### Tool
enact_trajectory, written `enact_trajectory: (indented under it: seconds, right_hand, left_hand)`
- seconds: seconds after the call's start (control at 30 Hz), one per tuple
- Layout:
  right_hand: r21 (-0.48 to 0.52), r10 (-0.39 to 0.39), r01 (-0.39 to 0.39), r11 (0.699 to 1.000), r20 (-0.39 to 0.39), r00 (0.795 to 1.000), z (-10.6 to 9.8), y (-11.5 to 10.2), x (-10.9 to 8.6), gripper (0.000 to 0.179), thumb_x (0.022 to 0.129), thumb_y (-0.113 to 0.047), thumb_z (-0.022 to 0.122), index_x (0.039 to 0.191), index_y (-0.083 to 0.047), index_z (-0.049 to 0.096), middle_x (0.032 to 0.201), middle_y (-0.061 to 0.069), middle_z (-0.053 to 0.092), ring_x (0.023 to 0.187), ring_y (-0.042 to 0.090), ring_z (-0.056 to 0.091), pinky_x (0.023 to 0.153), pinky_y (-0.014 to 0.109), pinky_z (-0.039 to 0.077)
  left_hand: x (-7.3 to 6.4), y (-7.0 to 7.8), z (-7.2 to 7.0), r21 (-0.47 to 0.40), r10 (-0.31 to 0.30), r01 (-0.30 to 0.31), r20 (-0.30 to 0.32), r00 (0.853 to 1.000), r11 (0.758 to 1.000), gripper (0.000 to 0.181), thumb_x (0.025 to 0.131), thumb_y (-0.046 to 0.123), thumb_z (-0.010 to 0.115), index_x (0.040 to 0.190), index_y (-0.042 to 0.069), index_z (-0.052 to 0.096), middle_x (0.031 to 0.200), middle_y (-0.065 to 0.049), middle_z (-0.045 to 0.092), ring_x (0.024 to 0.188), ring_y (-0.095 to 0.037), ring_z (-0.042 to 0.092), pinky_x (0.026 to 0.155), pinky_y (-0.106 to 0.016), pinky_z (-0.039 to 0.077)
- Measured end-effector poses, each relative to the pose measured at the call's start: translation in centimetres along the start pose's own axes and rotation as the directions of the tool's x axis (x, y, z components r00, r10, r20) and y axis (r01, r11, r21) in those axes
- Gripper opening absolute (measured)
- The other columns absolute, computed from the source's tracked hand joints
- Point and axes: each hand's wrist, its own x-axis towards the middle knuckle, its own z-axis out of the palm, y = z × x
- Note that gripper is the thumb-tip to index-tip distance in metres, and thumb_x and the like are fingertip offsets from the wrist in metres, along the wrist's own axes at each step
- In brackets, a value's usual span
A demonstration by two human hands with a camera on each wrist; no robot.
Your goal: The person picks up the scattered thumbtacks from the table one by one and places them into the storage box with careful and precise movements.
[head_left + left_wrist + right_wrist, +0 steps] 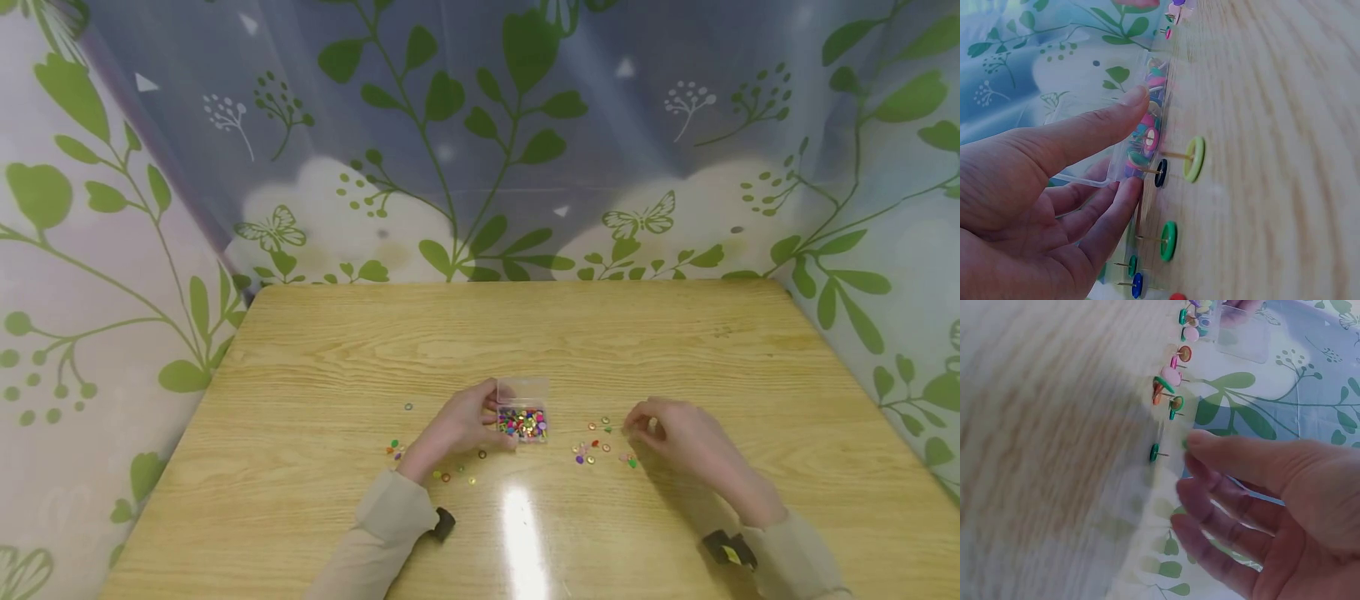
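Observation:
A small clear plastic box (522,425) full of colourful thumbtacks stands on the table with its lid (523,389) up at the back. My left hand (467,421) grips its left side, the thumb (1107,128) along the front and the fingers low behind. To the right of the box, my right hand (675,433) hovers just above the tabletop. Between its thumb and index finger a bit of green thumbtack (1185,444) peeks out, mostly hidden by the thumb tip; the other fingers curve loosely. Below them, a green thumbtack (1155,452) lies point up.
Loose thumbtacks (591,459) are scattered between the box and my right hand. Others, such as a yellow one (1195,159) and a green one (1169,241), lie around my left hand. A leaf-patterned curtain (480,167) borders the wooden table (525,333) at the back and sides.

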Motion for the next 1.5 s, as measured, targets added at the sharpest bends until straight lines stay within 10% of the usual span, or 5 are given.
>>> enact_trajectory:
  seconds: [0.27, 0.67, 1.13, 1.5]
  right_hand:
    - [-0.057, -0.177, 0.169, 0.984, -0.195, 0.965, 0.5, -1.4, 1.1, 0.018, 0.077, -0.002, 0.084, 0.087, -0.015, 0.076, 0.082, -0.006, 0.07, 0.059, 0.0, 0.052, 0.049, 0.019, 0.045]
    - [0.0, -0.166, 0.167, 0.986, -0.137, 0.977, 1.4, -5.3, 3.5, 0.011, 0.086, -0.007, 0.08, 0.089, -0.015, 0.072, 0.083, -0.005, 0.073, 0.064, 0.005, 0.062, 0.055, 0.018, 0.051]
    - [0.05, -0.327, 0.348, 0.936, -0.24, 0.914, 3.5, -7.2, 5.0, 0.022, 0.077, -0.002, 0.085, 0.092, -0.014, 0.074, 0.09, -0.001, 0.076, 0.06, 0.001, 0.06, 0.052, 0.012, 0.049]
    - [0.035, -0.23, 0.246, 0.969, -0.248, 0.941, 2.0, -5.2, 4.0, 0.017, 0.085, -0.006, 0.08, 0.098, -0.016, 0.075, 0.091, -0.006, 0.075, 0.064, 0.003, 0.062, 0.05, 0.014, 0.046]
  left_hand:
    - [-0.1, 0.0, -0.1, -0.004, -0.002, 0.002, -0.002, 1.0, 1.0, 0.065, 0.075, 0.018, 0.09, 0.132, 0.013, 0.058, 0.126, -0.011, 0.061, 0.116, -0.032, 0.063, 0.101, -0.041, 0.055]
    - [0.1, 0.0, 0.0, 0.009, -0.001, 0.001, -0.006, 1.0, 1.0, 0.066, 0.074, 0.017, 0.091, 0.131, 0.013, 0.058, 0.126, -0.01, 0.061, 0.116, -0.031, 0.063, 0.102, -0.041, 0.054]
    - [0.1, 0.1, 0.1, 0.003, 0.004, -0.004, -0.002, 1.0, 1.0, 0.066, 0.075, 0.015, 0.09, 0.132, 0.012, 0.058, 0.13, -0.01, 0.06, 0.118, -0.032, 0.063, 0.101, -0.038, 0.055]
    - [0.0, 0.0, 0.0, -0.004, 0.002, -0.002, -0.004, 1.0, 1.0, 0.065, 0.074, 0.015, 0.091, 0.131, 0.011, 0.059, 0.127, -0.01, 0.06, 0.117, -0.032, 0.063, 0.102, -0.039, 0.055]
